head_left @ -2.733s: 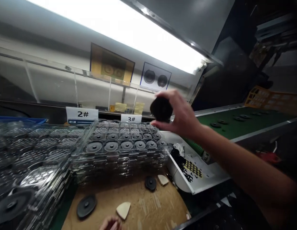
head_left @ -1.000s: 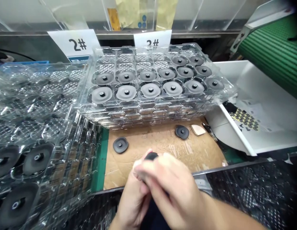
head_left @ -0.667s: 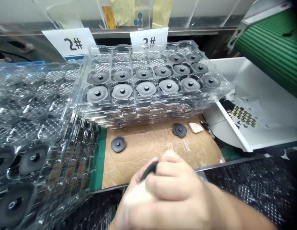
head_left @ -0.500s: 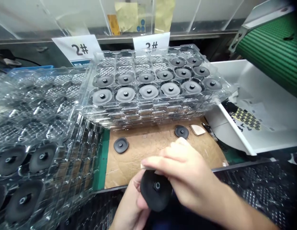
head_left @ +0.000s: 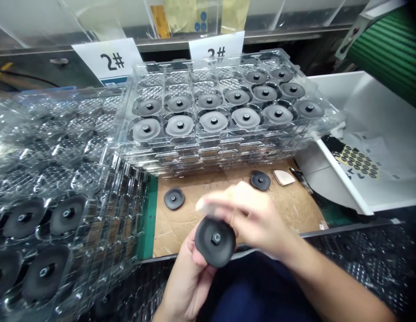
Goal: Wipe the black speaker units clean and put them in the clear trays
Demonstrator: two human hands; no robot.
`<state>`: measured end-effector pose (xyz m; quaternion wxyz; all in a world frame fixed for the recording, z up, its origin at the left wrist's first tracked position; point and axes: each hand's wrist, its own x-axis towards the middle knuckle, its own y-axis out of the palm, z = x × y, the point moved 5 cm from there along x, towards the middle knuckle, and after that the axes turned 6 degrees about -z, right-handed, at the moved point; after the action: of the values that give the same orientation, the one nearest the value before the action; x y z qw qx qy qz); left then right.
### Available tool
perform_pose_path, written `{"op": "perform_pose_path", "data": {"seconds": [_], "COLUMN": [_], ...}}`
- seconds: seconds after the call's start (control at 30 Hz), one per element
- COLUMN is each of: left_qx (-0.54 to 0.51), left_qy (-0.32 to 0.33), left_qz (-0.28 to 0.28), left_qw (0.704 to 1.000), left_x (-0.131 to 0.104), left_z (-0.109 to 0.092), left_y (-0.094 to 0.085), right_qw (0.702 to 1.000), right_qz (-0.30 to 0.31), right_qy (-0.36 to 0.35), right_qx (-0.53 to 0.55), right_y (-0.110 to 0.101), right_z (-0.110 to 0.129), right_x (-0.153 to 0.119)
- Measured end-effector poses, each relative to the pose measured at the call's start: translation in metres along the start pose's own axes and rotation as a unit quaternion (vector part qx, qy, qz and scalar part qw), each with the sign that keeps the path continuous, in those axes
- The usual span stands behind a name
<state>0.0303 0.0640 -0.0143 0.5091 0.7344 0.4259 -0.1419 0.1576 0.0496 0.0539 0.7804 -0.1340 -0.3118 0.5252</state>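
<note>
My left hand point(head_left: 194, 277) grips a black rounded disc point(head_left: 214, 246) from below and along its left edge. The disc's face, with a small raised hub at its centre, is turned up toward me. Just over its upper edge is my right hand point(head_left: 251, 214), blurred, its fingers bent together. Something pale shows at those fingertips, too smeared to name. On the brown cardboard point(head_left: 184, 232) beyond lie two similar loose discs, one at the left point(head_left: 174, 198) and one at the right point(head_left: 260, 180). Beside the right one is a cream wedge-shaped pad point(head_left: 283, 177).
A stack of clear plastic trays point(head_left: 208, 147) holding several black discs stands behind the cardboard. More clear trays point(head_left: 104, 179) are at the left. At the right are a white bin point(head_left: 389, 179) with a yellow sticker sheet point(head_left: 357, 161) and a green ribbed roller point(head_left: 389, 53).
The held disc and both hands have moved up slightly in view. My right hand's fingers have lifted from the disc's upper edge. The surroundings have shifted a little as the head moved.
</note>
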Motion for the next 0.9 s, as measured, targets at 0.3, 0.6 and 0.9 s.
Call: {"op": "perform_pose_path", "data": {"seconds": [0.3,0.6,0.9], "left_qx": [-0.107,-0.026,-0.003], "left_qy": [0.020,0.018,0.014], "left_qz": [0.001,-0.009,-0.008], "left_qw": [0.994,0.999,1.000], "left_x": [0.015,0.008,0.006], "left_z": [-0.006,0.001,0.000], "left_y": [-0.016,-0.007,0.001], "right_qw": [0.984,0.999,1.000], "right_qz": [0.032,-0.007,0.011], "right_qy": [0.174,0.018,-0.023], "right_qx": [-0.010,0.033,0.005], "right_y": [0.043,0.001,0.005], "right_z": [-0.078,0.029,0.030], "right_x": [-0.075,-0.008,-0.015]}}
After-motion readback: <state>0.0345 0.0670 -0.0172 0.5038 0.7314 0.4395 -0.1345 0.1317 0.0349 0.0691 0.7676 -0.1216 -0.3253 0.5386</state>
